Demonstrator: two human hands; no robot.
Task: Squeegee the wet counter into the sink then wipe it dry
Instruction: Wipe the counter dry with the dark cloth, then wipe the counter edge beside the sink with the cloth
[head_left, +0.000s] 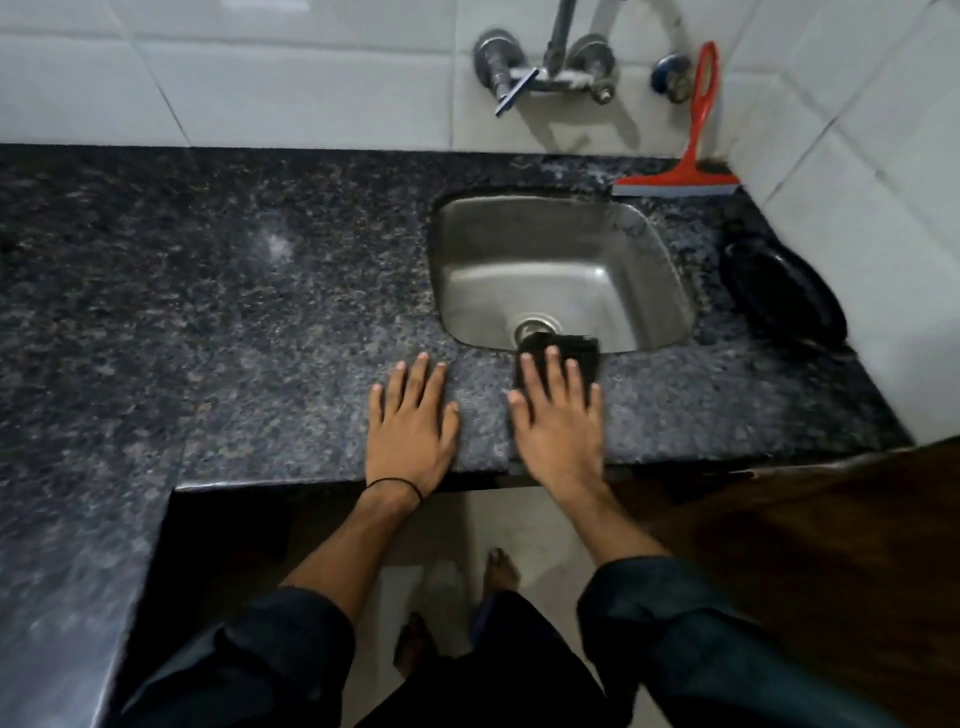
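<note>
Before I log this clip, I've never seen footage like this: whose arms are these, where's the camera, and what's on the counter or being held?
There is no machine here. One camera worn on a person's head looks forward and down, so the arms are the wearer's own. The left hand lies flat on the dark speckled counter. The right hand presses a dark cloth with straight fingers at the near edge of the steel sink. Neither hand grips anything. A red squeegee leans against the tiled wall behind the sink, untouched, to the right of the tap. A black round item, perhaps a dish, lies right of the sink.
</note>
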